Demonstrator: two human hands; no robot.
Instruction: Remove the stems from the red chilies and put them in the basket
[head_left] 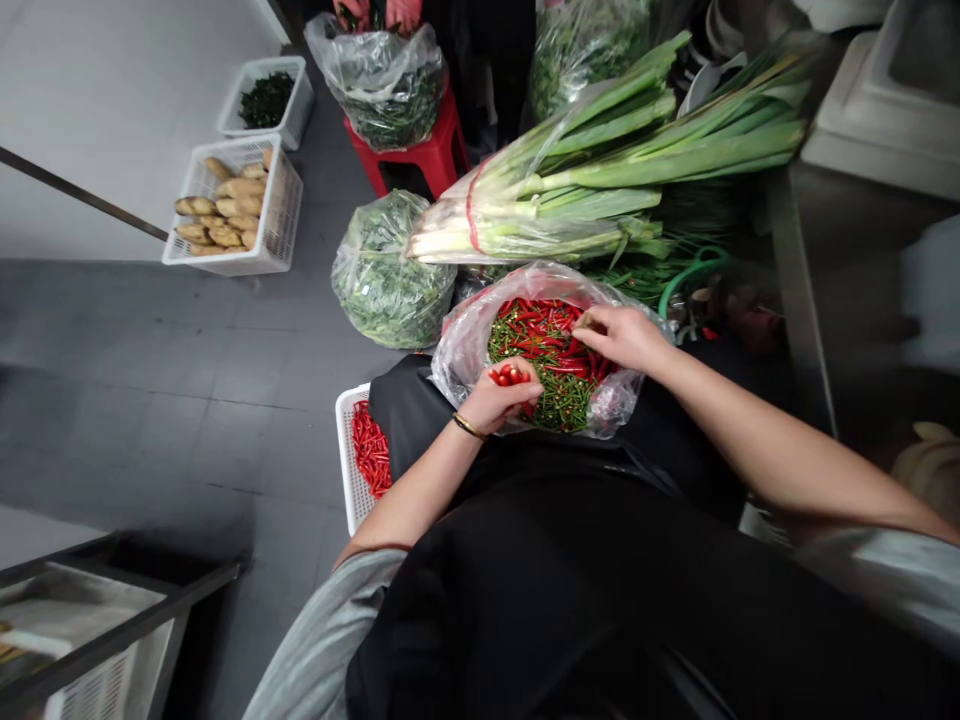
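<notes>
On my lap rests a clear plastic bag (457, 345), its mouth spread wide around red chili peppers (536, 318) and many green stems (566, 395). My left hand (501, 395) is closed around several red chilies, whose rounded ends show above the fingers. Over the right side of the bag, my right hand (619, 335) has thumb and fingers pinched together; whatever lies between them is too small to make out. Beside my left thigh, a white basket (346, 440) holds a heap of red chilies without visible stems (370, 448).
Leeks (570, 185) in plastic lie just beyond the bag, beside bagged greens (394, 270). A person's gloved hands (379, 14) work at a bag on a red stool (367, 160). Baskets of tubers (277, 225) and dark greens (304, 105) line the wall. A metal rack (150, 610) stands lower left.
</notes>
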